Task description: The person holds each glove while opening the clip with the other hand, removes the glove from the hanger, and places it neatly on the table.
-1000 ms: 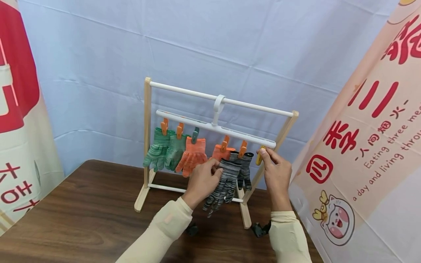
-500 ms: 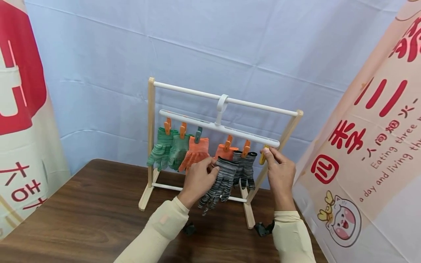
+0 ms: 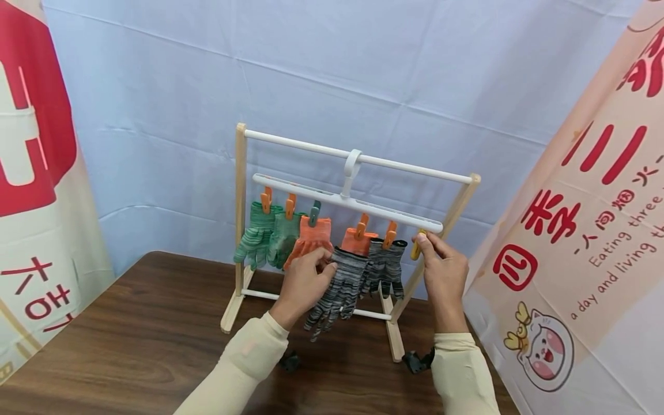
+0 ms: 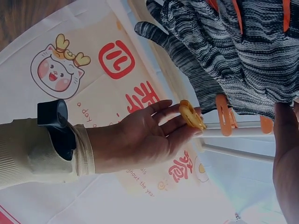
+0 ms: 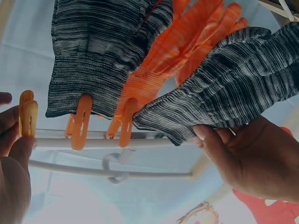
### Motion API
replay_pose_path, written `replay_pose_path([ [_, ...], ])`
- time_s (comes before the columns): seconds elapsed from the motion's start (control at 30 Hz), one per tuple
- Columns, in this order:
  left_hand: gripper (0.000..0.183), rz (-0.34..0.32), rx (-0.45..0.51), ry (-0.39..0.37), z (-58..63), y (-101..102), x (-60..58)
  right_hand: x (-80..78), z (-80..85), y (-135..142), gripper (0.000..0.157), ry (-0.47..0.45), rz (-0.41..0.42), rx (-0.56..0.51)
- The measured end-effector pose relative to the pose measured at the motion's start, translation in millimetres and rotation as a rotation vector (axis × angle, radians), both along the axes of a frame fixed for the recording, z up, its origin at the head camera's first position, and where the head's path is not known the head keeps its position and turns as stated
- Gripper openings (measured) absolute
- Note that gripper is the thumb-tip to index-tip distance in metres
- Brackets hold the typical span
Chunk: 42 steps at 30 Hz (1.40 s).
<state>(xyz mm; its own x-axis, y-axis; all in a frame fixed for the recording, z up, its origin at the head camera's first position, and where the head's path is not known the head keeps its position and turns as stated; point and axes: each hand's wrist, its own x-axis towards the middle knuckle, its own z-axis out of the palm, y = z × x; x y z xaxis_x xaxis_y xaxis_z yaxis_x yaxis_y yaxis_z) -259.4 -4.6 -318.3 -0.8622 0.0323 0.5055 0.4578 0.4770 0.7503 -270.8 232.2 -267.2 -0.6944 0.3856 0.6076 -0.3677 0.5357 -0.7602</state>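
My left hand (image 3: 305,283) pinches the cuff of a black-and-grey striped glove (image 3: 342,282); its fingers hang down toward the table. In the right wrist view, the left thumb (image 5: 210,144) presses on that cuff. My right hand (image 3: 445,274) pinches a yellow clothespin (image 5: 28,114) just below the right end of the white hanger (image 3: 311,188). A second striped glove (image 3: 388,262) hangs from an orange clothespin (image 3: 390,235) between my hands, partly behind the held glove. Farther left hang two orange gloves (image 3: 316,230) and two green gloves (image 3: 255,233), each under a clothespin.
The hanger hooks over the top rod (image 3: 301,145) of a wooden-legged rack (image 3: 241,213) on a brown table (image 3: 135,323). A pale blue cloth (image 3: 155,144) covers the back. Printed banners (image 3: 581,259) stand at both sides.
My left hand has moved left with the striped glove, uncovering more of the hanging striped one. My right hand keeps its pinch on the yellow clothespin. The head view has shifted slightly.
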Motion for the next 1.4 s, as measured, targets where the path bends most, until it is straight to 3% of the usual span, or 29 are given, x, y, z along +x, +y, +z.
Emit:
replay_pose_path([
  [0.6,0.01,0.065,0.025,-0.004,2.5,-25,2.4,1.3,1.1,0,0.035,-0.007,-0.007,-0.002],
  [1.4,0.012,0.097,0.045,-0.019,-1.2,-62,1.6,0.6,-1.6,2,0.036,-0.001,-0.004,0.032],
])
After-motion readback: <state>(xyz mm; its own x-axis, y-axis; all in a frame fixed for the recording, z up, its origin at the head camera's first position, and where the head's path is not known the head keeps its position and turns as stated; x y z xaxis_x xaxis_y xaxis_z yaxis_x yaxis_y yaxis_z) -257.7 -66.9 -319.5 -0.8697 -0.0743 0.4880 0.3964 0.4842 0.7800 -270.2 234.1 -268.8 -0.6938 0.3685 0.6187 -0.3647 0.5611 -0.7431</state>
